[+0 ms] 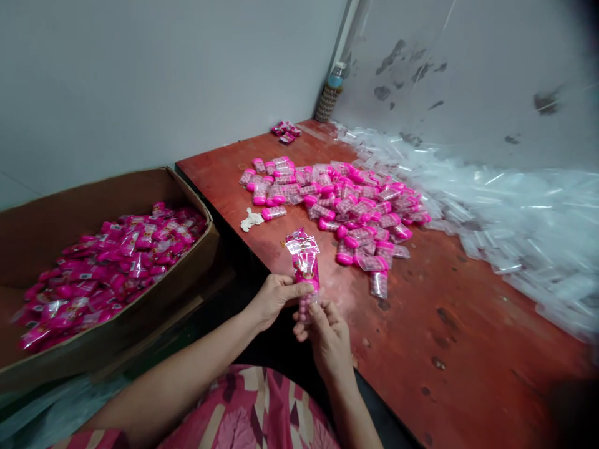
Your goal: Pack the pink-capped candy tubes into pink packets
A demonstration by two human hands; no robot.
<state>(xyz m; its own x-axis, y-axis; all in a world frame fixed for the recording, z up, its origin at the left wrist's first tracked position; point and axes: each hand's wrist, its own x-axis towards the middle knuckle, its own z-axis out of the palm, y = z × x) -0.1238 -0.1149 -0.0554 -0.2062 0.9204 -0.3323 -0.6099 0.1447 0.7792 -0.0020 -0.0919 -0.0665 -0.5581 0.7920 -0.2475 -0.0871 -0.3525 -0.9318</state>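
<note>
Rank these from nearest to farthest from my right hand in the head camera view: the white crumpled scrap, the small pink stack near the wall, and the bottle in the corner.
From the right hand:
1. White crumpled scrap, on the table's near left edge.
2. Small pink stack, far back by the wall.
3. Bottle, in the far corner, just beyond the stack.

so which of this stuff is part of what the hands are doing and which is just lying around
In hand or feeding the work:
- left hand and right hand, both holding the pink packet
- pile of pink-capped containers
- heap of clear sleeves
- cardboard box of wrapped packets

Lying about:
- bottle in the corner
- small white scrap
- few packets near the far table edge
</note>
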